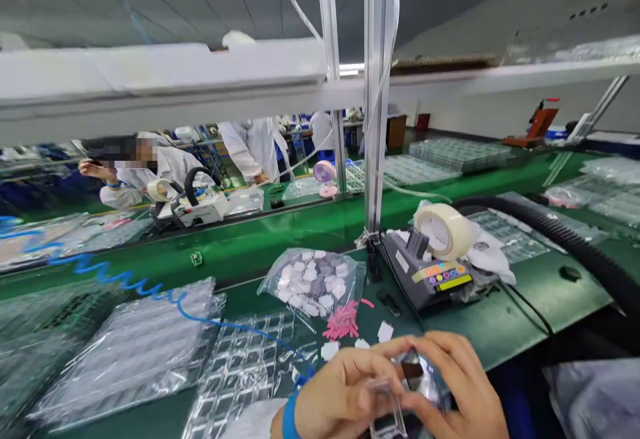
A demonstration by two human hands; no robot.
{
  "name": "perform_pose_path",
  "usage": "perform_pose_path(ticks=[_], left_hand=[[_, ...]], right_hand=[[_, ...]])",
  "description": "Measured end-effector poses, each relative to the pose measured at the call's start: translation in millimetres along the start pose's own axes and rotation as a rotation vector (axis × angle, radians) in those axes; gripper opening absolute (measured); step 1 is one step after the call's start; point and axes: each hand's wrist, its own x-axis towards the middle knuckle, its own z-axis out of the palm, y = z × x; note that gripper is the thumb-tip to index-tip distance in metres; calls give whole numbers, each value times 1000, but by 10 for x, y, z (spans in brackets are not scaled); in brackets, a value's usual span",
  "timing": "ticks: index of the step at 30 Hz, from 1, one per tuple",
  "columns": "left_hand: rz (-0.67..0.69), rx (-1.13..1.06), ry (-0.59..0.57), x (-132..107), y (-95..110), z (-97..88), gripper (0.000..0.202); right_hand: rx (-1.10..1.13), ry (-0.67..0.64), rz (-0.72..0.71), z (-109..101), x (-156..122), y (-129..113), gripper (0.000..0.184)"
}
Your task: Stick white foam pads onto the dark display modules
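Here we hold a small clear plastic frame (387, 402) low in front of us, above the near edge of the dark green counter (545, 315). Our left hand (340, 385), with a blue band (290, 419) at the wrist, pinches the frame between thumb and fingers. Our right hand (470, 385) curls in from the other side, its upper fingers meeting the left ones, around a shiny, partly dark piece (429, 380); we cannot tell whether its fingers press on that piece or on the frame, nor whether the two are joined.

Just beyond our hands we see loose white pieces (385, 331) and a heap of bright pink strips (343, 321), beside a clear plastic bag (270, 285) of white and grey pieces. To the right of the bag stands a dark grey machine (407, 275) with coloured buttons, a cream roll of tape (465, 232) on top. On our left lie a clear gridded plastic tray (240, 359) and a film-covered stack of clear trays (145, 345), with a coiled blue cord (123, 283) running across them towards our left wrist. Past the shiny green strip (150, 252), a co-worker in a white coat (185, 162) raises one hand.
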Motion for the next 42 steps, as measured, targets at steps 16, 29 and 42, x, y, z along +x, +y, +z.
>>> perform_pose_path(ticks=[16, 29, 42], left_hand=[[49, -65, 106, -456, 122, -432, 34], [137, 92, 11, -384, 59, -543, 28], [61, 158, 81, -326, 31, -510, 26]], right_hand=[[78, -242, -34, 347, 437, -548, 7], [-96, -313, -231, 360, 519, -442, 13], [-124, -377, -79, 391, 338, -436, 17]])
